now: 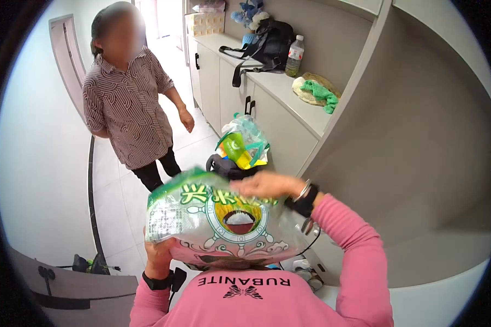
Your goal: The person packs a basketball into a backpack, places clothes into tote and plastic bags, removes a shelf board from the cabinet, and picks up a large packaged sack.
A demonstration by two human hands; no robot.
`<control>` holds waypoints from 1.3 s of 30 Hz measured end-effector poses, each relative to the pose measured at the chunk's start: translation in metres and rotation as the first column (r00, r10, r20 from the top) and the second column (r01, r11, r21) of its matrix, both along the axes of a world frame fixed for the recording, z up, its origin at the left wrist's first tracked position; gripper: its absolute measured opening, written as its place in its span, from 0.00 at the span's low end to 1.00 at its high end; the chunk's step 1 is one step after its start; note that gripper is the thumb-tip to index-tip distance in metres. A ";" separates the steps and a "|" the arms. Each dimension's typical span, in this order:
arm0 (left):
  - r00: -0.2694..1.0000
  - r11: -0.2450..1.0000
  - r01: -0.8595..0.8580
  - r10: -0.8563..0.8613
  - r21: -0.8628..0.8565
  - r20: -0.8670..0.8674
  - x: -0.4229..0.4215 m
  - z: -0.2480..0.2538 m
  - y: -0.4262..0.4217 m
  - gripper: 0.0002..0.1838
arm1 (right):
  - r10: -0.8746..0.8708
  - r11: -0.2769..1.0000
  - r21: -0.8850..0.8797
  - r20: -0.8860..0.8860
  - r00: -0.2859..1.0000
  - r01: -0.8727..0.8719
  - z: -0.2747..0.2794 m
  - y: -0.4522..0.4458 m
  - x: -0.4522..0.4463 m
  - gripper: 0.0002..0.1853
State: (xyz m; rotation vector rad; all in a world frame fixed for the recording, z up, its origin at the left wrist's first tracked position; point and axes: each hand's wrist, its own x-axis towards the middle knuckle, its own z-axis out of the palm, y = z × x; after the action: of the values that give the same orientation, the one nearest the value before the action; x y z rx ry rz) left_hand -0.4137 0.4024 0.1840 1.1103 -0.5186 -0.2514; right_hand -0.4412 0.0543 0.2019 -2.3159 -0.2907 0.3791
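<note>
A woven plastic rice bag (240,240), white and green with a printed bowl of rice and a ship's wheel, is held in front of my chest. My left hand (158,255) is closed on its lower left side, with the fingers partly hidden by the bag. At the upper right edge of the bag, my right hand (264,184) lies across the printed lettering, fingers drawn together on the plastic and slightly blurred. The bag's opening and whatever is in it are hidden from me.
Another person (128,103) stands ahead on the left. Along the right runs a cabinet (278,95) carrying a black backpack (273,43), a bottle (294,56) and a green cloth (321,94). Plastic bags (243,143) are piled beside it, beyond the rice bag.
</note>
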 end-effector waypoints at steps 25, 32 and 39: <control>0.683 0.606 -0.136 -0.515 0.784 0.517 0.052 -0.030 0.037 0.77 | 0.129 0.343 0.706 -0.689 0.713 0.620 -0.208 0.026 -0.137 0.20; 0.676 0.522 0.379 -0.720 0.764 0.157 0.094 -0.043 -0.018 0.71 | 0.140 0.360 0.664 -0.733 0.666 0.655 -0.212 0.026 -0.136 0.19; 0.631 0.492 0.613 -0.775 0.618 -0.009 0.093 -0.057 -0.038 0.54 | 0.091 0.599 0.723 -0.487 0.869 0.343 -0.215 0.062 -0.104 0.22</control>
State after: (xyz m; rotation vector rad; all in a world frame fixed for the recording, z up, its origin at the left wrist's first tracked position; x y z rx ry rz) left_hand -0.3210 0.3649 0.1270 1.4829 -1.2183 -1.0645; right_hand -0.5456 0.1166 -0.0135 -1.2692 -0.0086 0.5919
